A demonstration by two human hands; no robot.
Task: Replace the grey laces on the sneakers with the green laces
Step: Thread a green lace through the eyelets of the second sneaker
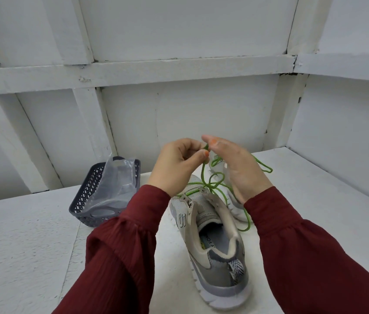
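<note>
You are pinching the thin green cord lace (211,185) between the thumb and fingers (199,155) of your left hand (174,168). You are lifting it above the grey-and-beige mesh sneaker (215,252) on the white desk (31,241), probably to draw slack through the far eyelets. Your right hand (238,171) is meeting the lace's top with fairly straight fingers; whether it is gripping, I cannot tell.
</note>
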